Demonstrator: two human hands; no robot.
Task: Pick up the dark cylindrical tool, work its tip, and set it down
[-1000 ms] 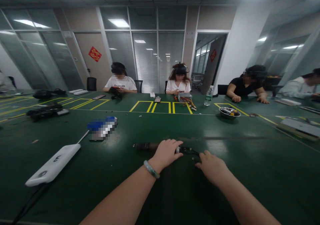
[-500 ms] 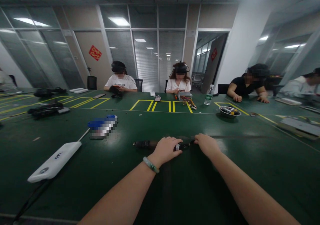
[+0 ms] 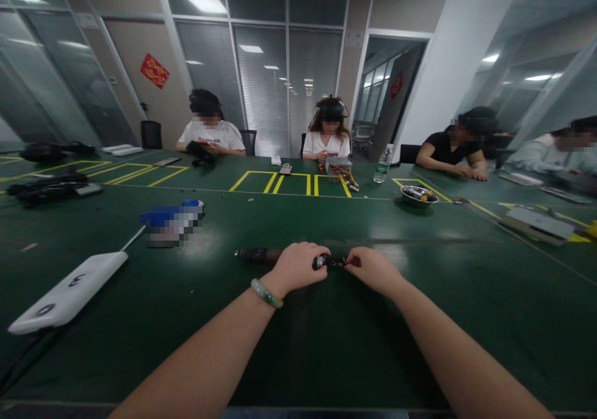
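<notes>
Left hand (image 3: pixel 296 268): fingers curled over black connector (image 3: pixel 325 261); right hand (image 3: pixel 373 271): fingers pinching its right end, above green worktop (image 3: pixel 420 344).

"What's lying on the desk (image 3: pixel 420 344) here?"

"A black tube (image 3: pixel 256 255) is lying flat, its end sticking out to the left of the left hand (image 3: pixel 296 268)."

"Is anything joined to it?"

"A small black connector (image 3: pixel 321 261) with a pale marking is showing just beside that hand, and a short dark cable (image 3: pixel 339 260) is running from it toward the right hand (image 3: pixel 373 271)."

"Are they being held?"

"Yes, the left hand is gripping the connector, and the right hand is pinching the cable's end. The finer details are too small to make out."
</notes>
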